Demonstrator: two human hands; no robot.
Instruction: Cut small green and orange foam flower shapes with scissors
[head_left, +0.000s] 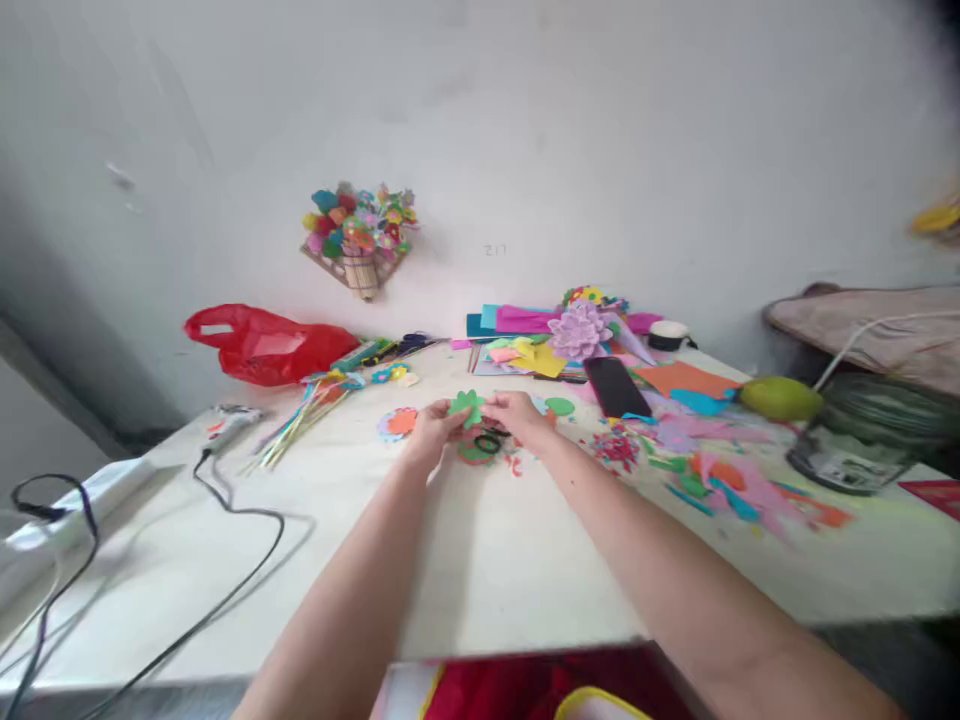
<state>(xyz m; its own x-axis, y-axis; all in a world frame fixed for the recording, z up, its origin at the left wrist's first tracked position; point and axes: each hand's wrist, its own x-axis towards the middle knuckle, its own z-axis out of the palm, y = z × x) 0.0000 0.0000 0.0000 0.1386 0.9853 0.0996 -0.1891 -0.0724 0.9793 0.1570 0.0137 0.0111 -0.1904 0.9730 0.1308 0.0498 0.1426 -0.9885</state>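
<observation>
A green flower-shaped cutout [468,404] is held up between my two hands over the middle of the table. My left hand [433,428] pinches its left side, and my right hand [519,414] has its fingers closed at the right edge. Just below lie scissors with black handles [487,442], their blades partly hidden by my right hand. More cut shapes lie under and around them. An orange flower cutout [403,421] rests left of my left hand. Beyond my right hand is a green round piece [559,406].
A dark phone [616,387], colored scraps [750,490], a glass jar [847,450] and a green fruit-like object [780,398] occupy the right. Thin sticks [296,428], a red plastic bag [270,345], a black cable [247,512] and a power strip [82,500] lie left.
</observation>
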